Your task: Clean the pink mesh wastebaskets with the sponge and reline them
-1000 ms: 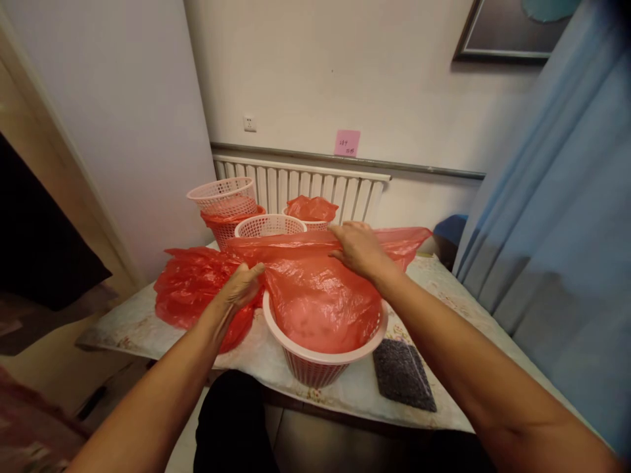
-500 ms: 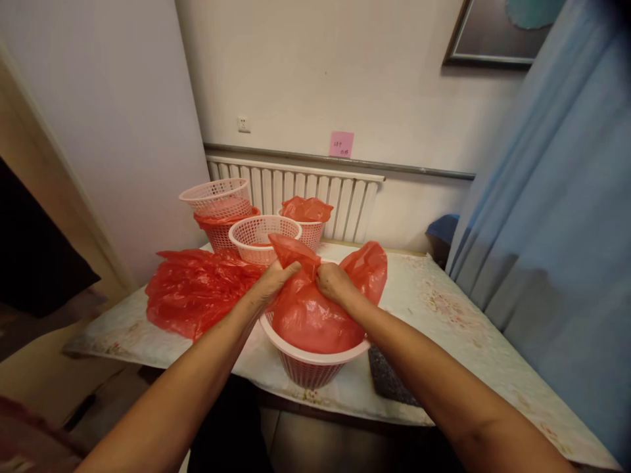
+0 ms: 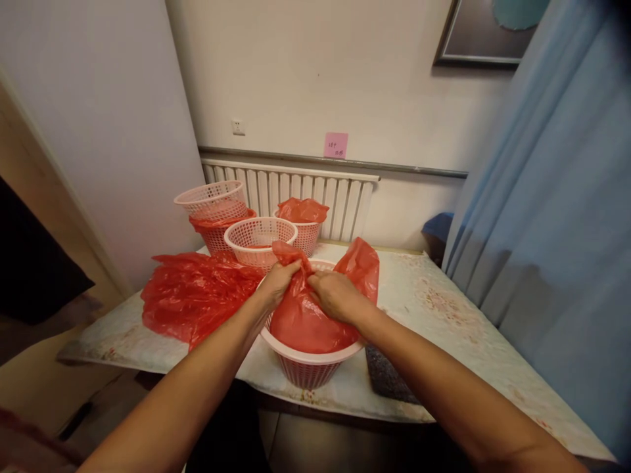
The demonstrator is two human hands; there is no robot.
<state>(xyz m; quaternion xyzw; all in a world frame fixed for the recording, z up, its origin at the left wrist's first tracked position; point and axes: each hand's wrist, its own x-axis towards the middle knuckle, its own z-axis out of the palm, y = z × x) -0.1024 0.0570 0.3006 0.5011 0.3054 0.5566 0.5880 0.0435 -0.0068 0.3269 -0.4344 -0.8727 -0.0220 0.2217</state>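
Left hand (image 3: 280,281) and right hand (image 3: 336,295), both closed on the gathered top of the red bag (image 3: 310,332), its body in the near pink basket (image 3: 311,358) on the table (image 3: 407,282)! Thin plastic, this: looks light, limp, probably slick, easily torn. That bunched neck seems the place to grip, full fingers, no nails.

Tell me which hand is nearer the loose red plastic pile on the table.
Left. The left hand grips the red bag in the front basket, just right of the loose red plastic pile; the right hand is farther right, at the same bag.
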